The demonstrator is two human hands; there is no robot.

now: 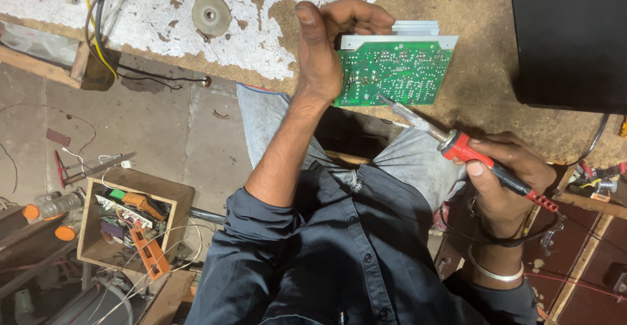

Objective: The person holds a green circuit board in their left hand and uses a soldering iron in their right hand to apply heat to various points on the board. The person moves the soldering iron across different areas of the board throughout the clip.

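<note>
A green circuit board [398,70] with a pale metal heat sink along its far edge stands tilted at the edge of a worn chipboard bench [196,44]. My left hand [323,44] grips the board's left side, fingers curled over its top. My right hand [503,178] holds a soldering iron [457,143] with a red and black handle. Its metal tip touches the board's lower middle, among the solder joints.
A black box [568,38] sits on the bench at the right. A round metal disc [211,15] lies on the bench top left, with cables [98,31] hanging off the edge. A wooden crate of parts [134,224] stands on the floor at left.
</note>
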